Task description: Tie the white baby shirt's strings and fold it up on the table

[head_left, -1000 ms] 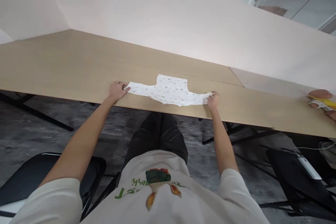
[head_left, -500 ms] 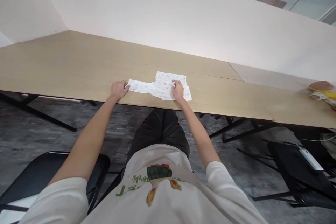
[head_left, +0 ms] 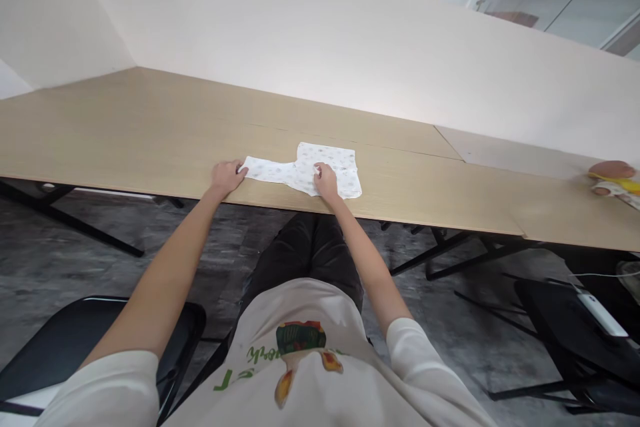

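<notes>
A small white garment with a fine printed pattern [head_left: 327, 155] lies flat near the front edge of the wooden table [head_left: 165, 127]. One narrow part of it stretches to the left. My left hand [head_left: 229, 177] is closed on the left end of that narrow part, fingertips pinching the cloth. On the wide part of the garment rests my right hand [head_left: 326, 180], its fingers curled together against the fabric. Whether it grips a fold there is too small to tell.
A doll-like object with yellow cloth [head_left: 617, 177] lies at the table's far right. Behind the table rises a white partition [head_left: 310, 33]. Black chairs stand at the lower left [head_left: 65, 340] and lower right [head_left: 555, 320].
My right hand has moved left over the wide part of the garment. The garment's lower right corner lies differently, with a smoother edge. The view has shifted slightly.
</notes>
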Demonstrator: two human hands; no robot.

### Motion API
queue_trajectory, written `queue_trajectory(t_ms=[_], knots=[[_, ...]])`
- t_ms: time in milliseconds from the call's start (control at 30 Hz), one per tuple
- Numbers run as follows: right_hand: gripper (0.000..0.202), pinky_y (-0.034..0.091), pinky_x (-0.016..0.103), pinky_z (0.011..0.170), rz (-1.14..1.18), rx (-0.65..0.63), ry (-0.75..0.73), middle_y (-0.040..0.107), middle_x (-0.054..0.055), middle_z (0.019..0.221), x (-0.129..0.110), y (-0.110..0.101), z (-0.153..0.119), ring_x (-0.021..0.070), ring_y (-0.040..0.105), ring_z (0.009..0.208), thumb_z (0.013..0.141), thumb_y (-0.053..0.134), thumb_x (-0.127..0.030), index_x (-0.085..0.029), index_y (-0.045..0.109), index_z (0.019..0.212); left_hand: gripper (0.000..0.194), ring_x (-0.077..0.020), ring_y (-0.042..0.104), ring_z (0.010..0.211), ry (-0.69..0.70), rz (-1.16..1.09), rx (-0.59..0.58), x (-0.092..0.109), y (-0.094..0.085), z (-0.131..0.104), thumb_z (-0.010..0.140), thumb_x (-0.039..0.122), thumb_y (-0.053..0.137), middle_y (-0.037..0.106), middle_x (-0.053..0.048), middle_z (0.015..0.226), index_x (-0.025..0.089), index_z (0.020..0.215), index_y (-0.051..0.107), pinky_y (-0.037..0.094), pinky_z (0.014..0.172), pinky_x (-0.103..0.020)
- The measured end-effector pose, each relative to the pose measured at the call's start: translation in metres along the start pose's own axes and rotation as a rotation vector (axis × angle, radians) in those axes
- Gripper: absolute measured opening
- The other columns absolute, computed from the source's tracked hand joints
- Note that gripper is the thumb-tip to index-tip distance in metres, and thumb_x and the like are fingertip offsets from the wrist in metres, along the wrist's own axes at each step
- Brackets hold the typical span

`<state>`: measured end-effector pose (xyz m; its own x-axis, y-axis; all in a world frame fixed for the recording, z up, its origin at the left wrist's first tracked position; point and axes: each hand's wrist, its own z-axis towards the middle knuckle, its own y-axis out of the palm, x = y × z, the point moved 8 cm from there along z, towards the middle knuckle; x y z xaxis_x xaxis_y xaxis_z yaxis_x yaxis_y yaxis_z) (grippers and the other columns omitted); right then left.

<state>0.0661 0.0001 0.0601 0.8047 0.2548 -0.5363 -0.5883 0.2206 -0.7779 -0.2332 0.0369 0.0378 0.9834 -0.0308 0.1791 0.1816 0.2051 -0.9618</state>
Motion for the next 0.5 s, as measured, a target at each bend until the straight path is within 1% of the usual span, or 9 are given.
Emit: queue_trajectory(t_ms=[100,200,267,333,400,433,500], knots=[[0.045,0.045,0.034,0.096,-0.014,-0.059,-0.022,0.062,0.015,0.117,-0.003,0.009,-0.007,0.0222,0.059,0.104,0.085,0.039,-0.007,-0.008,0.052,0.128,0.043,-0.0310,0.063,0.100,-0.017,-0.021,-0.008,-0.002,0.000,0.000,0.087,0.045,0.039,0.070,-0.016,0.105,0.017,0.105,0.065,0.046,0.085,-0.038],[0.045,0.042,0.038,0.103,-0.018,-0.019,-0.100,0.060,0.014,0.126,-0.019,0.006,-0.025,0.0239,0.055,0.118,0.088,0.040,-0.010,-0.013,0.050,0.132,0.040,-0.0308,0.062,0.101,-0.030,-0.057,0.005,-0.004,-0.002,-0.003,0.086,0.043,0.041,0.070,-0.015,0.106,0.017,0.103,0.066,0.045,0.087,-0.038],[0.042,0.039,0.039,0.107,0.020,0.032,-0.166,0.059,0.012,0.130,-0.033,0.004,-0.052,0.0238,0.052,0.123,0.090,0.040,-0.013,-0.016,0.053,0.131,0.037,-0.0298,0.062,0.102,-0.052,-0.141,0.023,-0.001,-0.005,-0.004,0.084,0.042,0.045,0.070,-0.014,0.106,0.017,0.102,0.066,0.046,0.087,-0.037],[0.037,0.041,0.039,0.106,0.087,0.030,-0.222,0.063,0.011,0.125,-0.044,0.013,-0.094,0.0233,0.056,0.119,0.092,0.040,-0.017,-0.020,0.059,0.124,0.037,-0.0273,0.062,0.098,-0.093,-0.311,0.067,0.008,-0.010,-0.002,0.083,0.040,0.048,0.070,-0.012,0.105,0.015,0.102,0.066,0.046,0.084,-0.034],[0.032,0.045,0.037,0.102,0.164,-0.047,-0.259,0.067,0.008,0.116,-0.051,0.035,-0.142,0.0225,0.061,0.112,0.091,0.045,-0.018,-0.024,0.065,0.116,0.036,-0.0236,0.062,0.090,-0.135,-0.525,0.145,0.027,-0.016,0.003,0.085,0.039,0.047,0.070,-0.011,0.101,0.014,0.103,0.065,0.048,0.079,-0.031],[0.030,0.048,0.036,0.098,0.199,-0.108,-0.260,0.069,0.007,0.113,-0.052,0.050,-0.166,0.0219,0.063,0.107,0.090,0.047,-0.018,-0.024,0.066,0.114,0.035,-0.0219,0.062,0.087,-0.146,-0.621,0.187,0.042,-0.019,0.006,0.086,0.038,0.046,0.069,-0.010,0.098,0.013,0.102,0.065,0.048,0.076,-0.030],[0.031,0.051,0.033,0.092,0.248,-0.259,-0.217,0.072,0.006,0.105,-0.049,0.082,-0.205,0.0199,0.067,0.095,0.087,0.051,-0.013,-0.023,0.067,0.112,0.032,-0.0202,0.061,0.081,-0.122,-0.764,0.243,0.084,-0.023,0.012,0.087,0.038,0.047,0.068,-0.008,0.090,0.013,0.095,0.065,0.048,0.071,-0.029]])
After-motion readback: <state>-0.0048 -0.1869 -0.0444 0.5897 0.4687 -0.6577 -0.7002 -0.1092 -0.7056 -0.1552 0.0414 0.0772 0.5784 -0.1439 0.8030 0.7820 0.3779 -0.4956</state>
